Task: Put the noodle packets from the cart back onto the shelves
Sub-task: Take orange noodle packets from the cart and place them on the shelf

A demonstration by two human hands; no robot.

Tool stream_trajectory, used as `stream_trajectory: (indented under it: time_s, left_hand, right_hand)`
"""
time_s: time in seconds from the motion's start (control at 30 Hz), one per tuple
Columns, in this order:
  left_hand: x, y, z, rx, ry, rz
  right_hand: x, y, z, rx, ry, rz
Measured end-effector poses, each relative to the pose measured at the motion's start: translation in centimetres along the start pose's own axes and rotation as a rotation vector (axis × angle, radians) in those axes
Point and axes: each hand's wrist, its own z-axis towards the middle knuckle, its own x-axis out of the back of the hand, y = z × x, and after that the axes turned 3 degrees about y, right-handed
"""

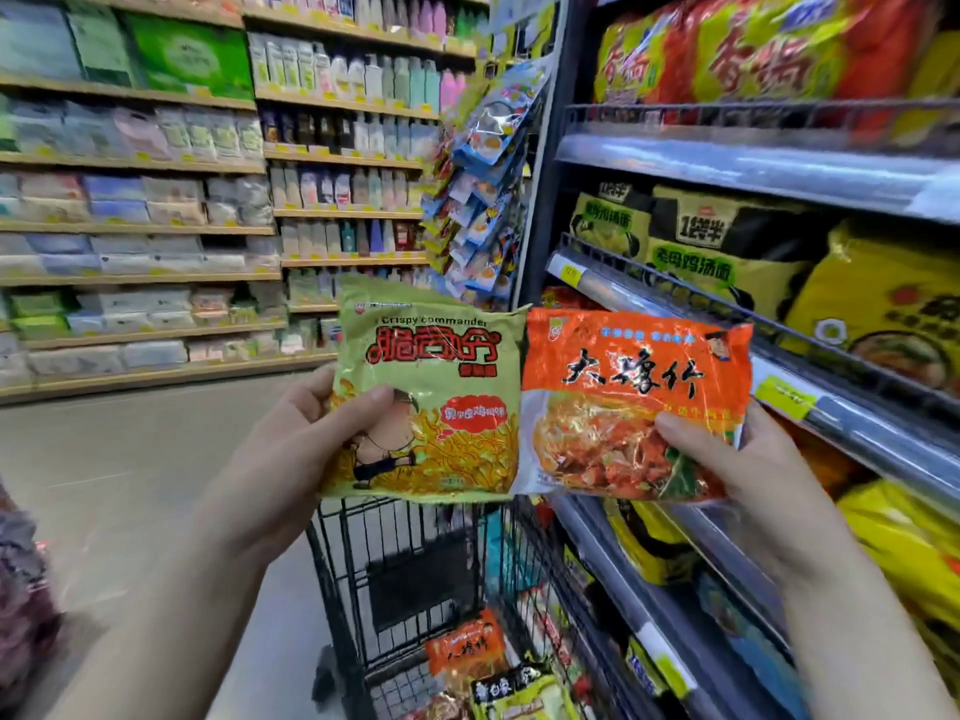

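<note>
My left hand (291, 433) grips a green noodle packet (441, 366) by its left edge, thumb across the front. My right hand (748, 459) grips an orange noodle packet (634, 376) by its lower right corner. Both packets are held up side by side, faces toward me, above the black wire cart (415, 563). Down in the cart lie another orange packet (465, 644) and a yellow-green packet (519, 691). The noodle shelves (779, 168) rise on my right, just beyond the orange packet.
Yellow and orange multi-packs (883, 304) fill the right-hand shelves behind wire rails. A hanging rack of small blue packets (483, 200) stands at the shelf's end. Across the aisle, wooden shelves (135, 231) hold tissue packs and bottles. Grey aisle floor (130, 459) lies to the left.
</note>
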Motion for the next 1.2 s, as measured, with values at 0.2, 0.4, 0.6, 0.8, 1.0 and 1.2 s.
stream_trajectory:
  time_s: [0.2,0.4,0.6,0.8,1.0,1.2]
  left_hand:
    - [-1.5,1.0,-1.7,0.027,-0.168,-0.013]
    - [-7.0,1.2,-3.6,0.019,-0.402,-0.089]
    - [-15.7,1.7,-8.0,0.019,-0.627,-0.117]
    - [-24.1,2.4,-15.8,0.037,-0.844,-0.160]
    - [-31.3,3.9,-27.1,0.065,-0.960,-0.206]
    - [-35.7,5.5,-38.1,0.048,-1.126,-0.263]
  right_hand:
    - [1.6,-2.8,-8.0,0.056,0.188,-0.024]
    - [5.8,-7.1,-16.4,0.117,0.379,-0.109]
    - [10.1,-11.1,-27.2,0.184,0.624,-0.188]
    - [13.9,-14.8,-39.5,0.222,0.853,-0.283]
    - [17.0,-18.3,-52.8,0.241,1.044,-0.349]
    - [17.9,-21.7,-66.1,0.271,1.171,-0.395]
